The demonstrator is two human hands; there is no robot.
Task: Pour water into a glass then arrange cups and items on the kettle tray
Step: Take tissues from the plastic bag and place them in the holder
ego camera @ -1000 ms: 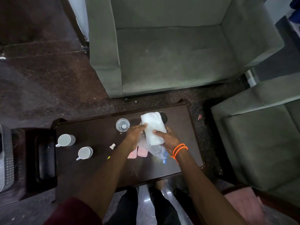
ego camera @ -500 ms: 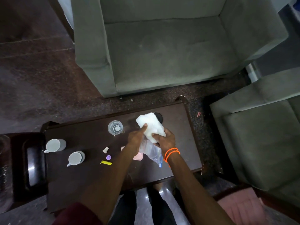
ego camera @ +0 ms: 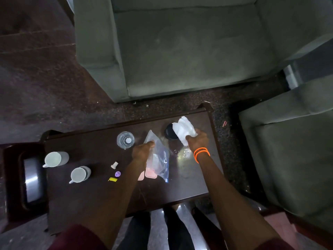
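My right hand (ego camera: 197,139) grips a crumpled white cloth (ego camera: 183,131) above the dark table's (ego camera: 100,192) far right part, partly over a black round object (ego camera: 170,134). My left hand (ego camera: 143,152) pinches the top of a clear plastic bag (ego camera: 159,159) that hangs over two pink packets (ego camera: 150,173). A clear glass (ego camera: 125,140) with water stands left of the bag. Two white cups (ego camera: 56,158) (ego camera: 80,174) lie on their sides at the table's left. A dark tray (ego camera: 32,179) sits at the far left.
Small items lie between cups and bag: a white cap (ego camera: 114,165), a purple cap (ego camera: 117,174), a yellow sachet (ego camera: 113,179). A grey-green sofa (ego camera: 180,51) stands beyond the table, an armchair (ego camera: 288,150) to the right. A wet patch (ego camera: 183,156) shines near my right wrist.
The cloth has come out of the plastic bag. My right hand moved right and away with it, while my left hand kept the bag. The camera drifted right.
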